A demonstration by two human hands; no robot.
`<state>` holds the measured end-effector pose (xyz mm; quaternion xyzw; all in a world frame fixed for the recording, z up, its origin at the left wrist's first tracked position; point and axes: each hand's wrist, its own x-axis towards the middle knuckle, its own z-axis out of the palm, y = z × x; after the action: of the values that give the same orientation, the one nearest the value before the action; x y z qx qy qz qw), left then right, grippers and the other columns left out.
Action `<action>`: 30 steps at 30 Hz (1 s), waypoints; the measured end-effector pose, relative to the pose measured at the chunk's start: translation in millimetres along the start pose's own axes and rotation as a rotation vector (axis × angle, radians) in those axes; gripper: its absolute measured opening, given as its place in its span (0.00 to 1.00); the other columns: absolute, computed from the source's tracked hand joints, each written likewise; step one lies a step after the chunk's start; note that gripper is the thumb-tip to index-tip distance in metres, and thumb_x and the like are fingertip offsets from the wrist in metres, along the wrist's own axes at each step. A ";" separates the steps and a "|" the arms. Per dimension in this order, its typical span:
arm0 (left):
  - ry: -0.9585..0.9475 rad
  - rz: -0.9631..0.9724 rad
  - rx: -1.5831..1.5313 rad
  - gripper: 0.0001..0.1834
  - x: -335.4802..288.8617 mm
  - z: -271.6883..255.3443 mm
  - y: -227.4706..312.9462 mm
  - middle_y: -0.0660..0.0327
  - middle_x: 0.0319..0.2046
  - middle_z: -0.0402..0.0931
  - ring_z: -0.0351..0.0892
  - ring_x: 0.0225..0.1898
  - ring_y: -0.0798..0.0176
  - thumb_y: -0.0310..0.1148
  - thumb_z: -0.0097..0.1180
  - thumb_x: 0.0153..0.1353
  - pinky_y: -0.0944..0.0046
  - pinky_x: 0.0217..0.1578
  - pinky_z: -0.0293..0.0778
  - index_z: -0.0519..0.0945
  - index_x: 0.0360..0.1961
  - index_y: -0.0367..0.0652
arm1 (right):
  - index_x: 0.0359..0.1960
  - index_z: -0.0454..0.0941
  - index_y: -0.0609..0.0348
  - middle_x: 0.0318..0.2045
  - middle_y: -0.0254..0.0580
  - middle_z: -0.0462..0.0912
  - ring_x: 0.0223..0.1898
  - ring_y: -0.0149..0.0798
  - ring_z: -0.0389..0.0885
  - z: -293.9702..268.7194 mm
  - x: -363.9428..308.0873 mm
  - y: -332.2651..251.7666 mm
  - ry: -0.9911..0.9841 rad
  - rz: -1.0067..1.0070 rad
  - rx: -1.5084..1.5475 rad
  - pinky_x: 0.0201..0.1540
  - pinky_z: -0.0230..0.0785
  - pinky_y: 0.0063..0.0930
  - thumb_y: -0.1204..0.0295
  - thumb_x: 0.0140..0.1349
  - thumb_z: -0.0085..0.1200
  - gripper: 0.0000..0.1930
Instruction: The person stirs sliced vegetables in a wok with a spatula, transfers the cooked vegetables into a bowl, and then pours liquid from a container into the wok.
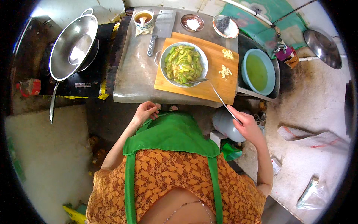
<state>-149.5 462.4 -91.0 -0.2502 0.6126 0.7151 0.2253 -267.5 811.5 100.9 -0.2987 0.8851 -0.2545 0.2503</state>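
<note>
My right hand (244, 122) is closed around the long metal handle of a spatula (220, 98). The spatula's head lies at the near right rim of a white bowl (204, 56), touching the cooked green vegetable pieces (182, 63) that fill it. This bowl stands on a wooden cutting board (212, 46). Two small piles of chopped pale bits, one farther off (228, 54) and one nearer (225, 71), lie on the board's right side. In front of the green apron, near the table edge, my left hand (146, 112) hangs with fingers loosely bent and holds nothing.
A cleaver (164, 26) lies left of the board, beside a cup of brown liquid (144, 18). Small dishes of white (192, 23) and dark seasoning (226, 27) stand behind. Left is a wok (72, 48) on a black stove; right, a blue basin (245, 69) of greenish water.
</note>
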 end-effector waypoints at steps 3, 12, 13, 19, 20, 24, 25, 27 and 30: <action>0.003 0.004 -0.030 0.09 -1.6 1.6 8.0 0.56 0.29 0.76 0.77 0.26 0.66 0.29 0.48 0.60 0.68 0.27 0.75 0.72 0.38 0.33 | 0.57 0.65 0.54 0.34 0.52 0.76 0.32 0.48 0.75 4.5 22.6 -5.8 -0.054 0.008 0.009 0.38 0.67 0.32 0.79 0.55 0.48 0.25; 0.031 -0.007 -0.038 0.09 -9.0 -2.1 7.0 0.57 0.29 0.76 0.77 0.26 0.67 0.29 0.48 0.60 0.69 0.27 0.75 0.72 0.38 0.34 | 0.57 0.65 0.55 0.31 0.43 0.75 0.25 0.29 0.66 8.7 24.9 -18.5 0.050 0.120 0.266 0.31 0.63 0.20 0.80 0.55 0.48 0.25; 0.033 -0.012 -0.038 0.09 -9.8 -2.3 6.1 0.57 0.28 0.76 0.77 0.27 0.67 0.29 0.48 0.60 0.69 0.27 0.75 0.72 0.38 0.34 | 0.58 0.65 0.55 0.30 0.41 0.74 0.25 0.27 0.64 10.1 20.6 -15.5 0.079 0.165 0.276 0.30 0.62 0.18 0.80 0.55 0.48 0.25; -0.005 -0.016 -0.033 0.09 -5.9 4.9 12.8 0.58 0.28 0.76 0.77 0.26 0.67 0.31 0.49 0.60 0.69 0.27 0.74 0.73 0.37 0.35 | 0.59 0.64 0.54 0.23 0.29 0.66 0.23 0.21 0.61 53.5 40.5 0.2 0.129 0.144 0.475 0.27 0.58 0.14 0.79 0.57 0.48 0.25; -0.011 -0.018 -0.031 0.09 -5.6 6.1 15.9 0.58 0.28 0.76 0.77 0.26 0.67 0.31 0.49 0.60 0.69 0.27 0.74 0.73 0.37 0.35 | 0.58 0.65 0.55 0.26 0.34 0.70 0.26 0.22 0.64 56.5 44.1 -1.5 0.135 0.122 0.478 0.31 0.61 0.15 0.80 0.56 0.49 0.25; -0.008 0.000 -0.028 0.09 -5.4 4.1 13.9 0.59 0.29 0.76 0.77 0.26 0.67 0.31 0.49 0.59 0.69 0.27 0.75 0.73 0.37 0.35 | 0.57 0.66 0.57 0.31 0.42 0.76 0.28 0.26 0.69 35.7 35.0 -16.1 0.136 0.144 0.301 0.34 0.64 0.18 0.80 0.55 0.49 0.25; -0.011 0.013 -0.032 0.09 -5.5 3.1 13.7 0.59 0.29 0.76 0.77 0.26 0.67 0.31 0.49 0.59 0.69 0.27 0.75 0.73 0.37 0.35 | 0.57 0.66 0.57 0.31 0.42 0.76 0.27 0.27 0.69 29.7 28.3 -19.5 0.136 0.176 0.238 0.34 0.65 0.18 0.80 0.55 0.49 0.25; -0.008 0.023 -0.032 0.09 -5.1 1.0 10.5 0.59 0.29 0.76 0.77 0.26 0.67 0.31 0.49 0.59 0.69 0.27 0.75 0.73 0.37 0.35 | 0.57 0.65 0.55 0.33 0.46 0.77 0.26 0.29 0.70 37.6 19.1 -15.1 0.153 0.099 0.280 0.33 0.65 0.19 0.80 0.55 0.49 0.25; -0.005 0.010 -0.028 0.09 -3.1 1.0 6.0 0.58 0.28 0.76 0.77 0.26 0.67 0.30 0.49 0.59 0.69 0.28 0.75 0.73 0.37 0.35 | 0.57 0.65 0.57 0.35 0.49 0.78 0.26 0.28 0.70 50.7 25.4 -20.2 0.112 0.042 0.218 0.33 0.65 0.20 0.80 0.55 0.49 0.25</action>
<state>-150.9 462.4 -84.4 -0.2485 0.6031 0.7254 0.2197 -246.9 765.6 67.9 -0.2366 0.8707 -0.3603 0.2369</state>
